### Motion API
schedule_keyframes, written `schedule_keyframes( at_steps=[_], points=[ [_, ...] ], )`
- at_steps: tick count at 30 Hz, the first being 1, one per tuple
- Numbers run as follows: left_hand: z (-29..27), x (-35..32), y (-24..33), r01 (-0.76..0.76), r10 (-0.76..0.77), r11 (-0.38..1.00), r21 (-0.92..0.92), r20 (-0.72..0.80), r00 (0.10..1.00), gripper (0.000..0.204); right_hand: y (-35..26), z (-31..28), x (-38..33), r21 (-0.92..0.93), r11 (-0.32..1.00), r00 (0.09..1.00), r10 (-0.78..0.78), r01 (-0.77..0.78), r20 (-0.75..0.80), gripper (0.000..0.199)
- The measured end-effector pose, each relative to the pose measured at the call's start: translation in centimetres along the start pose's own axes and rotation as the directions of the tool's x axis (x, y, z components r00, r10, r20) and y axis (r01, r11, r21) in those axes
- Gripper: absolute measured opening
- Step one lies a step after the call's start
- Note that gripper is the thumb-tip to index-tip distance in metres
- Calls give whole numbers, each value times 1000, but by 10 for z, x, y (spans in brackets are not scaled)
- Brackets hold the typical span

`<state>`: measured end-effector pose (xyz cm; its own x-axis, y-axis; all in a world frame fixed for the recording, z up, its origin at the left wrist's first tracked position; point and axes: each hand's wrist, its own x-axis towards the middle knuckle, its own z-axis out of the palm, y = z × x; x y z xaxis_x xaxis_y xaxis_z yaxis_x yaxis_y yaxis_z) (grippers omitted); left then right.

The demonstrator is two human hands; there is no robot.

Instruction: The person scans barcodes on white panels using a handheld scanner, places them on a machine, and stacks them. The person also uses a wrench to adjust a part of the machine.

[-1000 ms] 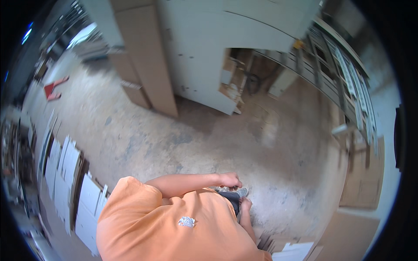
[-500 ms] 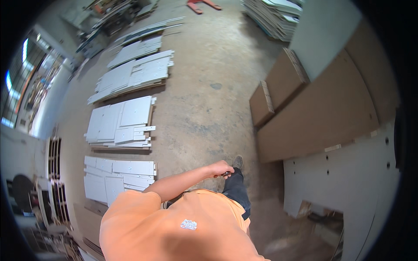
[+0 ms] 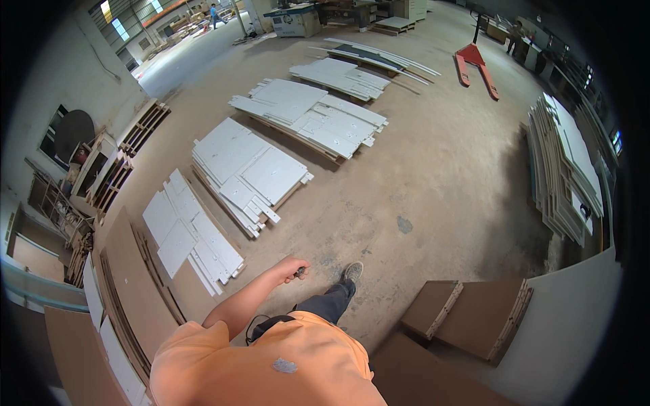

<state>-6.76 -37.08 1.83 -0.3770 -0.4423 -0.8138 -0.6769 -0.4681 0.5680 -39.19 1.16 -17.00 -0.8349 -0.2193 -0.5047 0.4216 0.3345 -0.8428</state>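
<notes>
My left hand (image 3: pixel 291 268) is held out in front of me at waist height, its fingers closed round a small dark object (image 3: pixel 300 272). Most of that object is hidden in the fist, so its kind does not show. The floor lies below the hand, and one grey shoe (image 3: pixel 353 272) is a little to its right. The nearest stack of white boards (image 3: pixel 191 230) is to the left of the hand, apart from it. My right hand is out of the picture.
Several low stacks of white panels (image 3: pixel 305 111) run away from me across the concrete floor. Brown boards (image 3: pixel 484 318) stand close on my right, and more boards (image 3: pixel 562 169) are piled beyond. A red pallet jack (image 3: pixel 474 64) stands far right. Wooden pallets (image 3: pixel 143 125) line the left wall.
My view has swung to the right, bringing the pallet jack and the far hall into fuller sight. The left hand stays closed on the small dark object.
</notes>
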Motion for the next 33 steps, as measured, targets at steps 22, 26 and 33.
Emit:
schedule_keyframes(
  at_steps=[22, 26, 33],
  points=[
    [549, 239, 559, -418, -26, 791, 447, 707, 707, 29, -52, -41, 307, -346, 731, 784, 620, -588, -23, 41],
    [604, 232, 588, -345, -361, 712, 611, 740, 567, 30, -135, -132, 421, -242, 865, 886, 372, -439, -278, 26],
    [784, 253, 694, -456, -431, 625, 634, 767, 475, 29, -333, -293, 579, 187, 980, 753, 71, 71, -654, 21]
  ],
)
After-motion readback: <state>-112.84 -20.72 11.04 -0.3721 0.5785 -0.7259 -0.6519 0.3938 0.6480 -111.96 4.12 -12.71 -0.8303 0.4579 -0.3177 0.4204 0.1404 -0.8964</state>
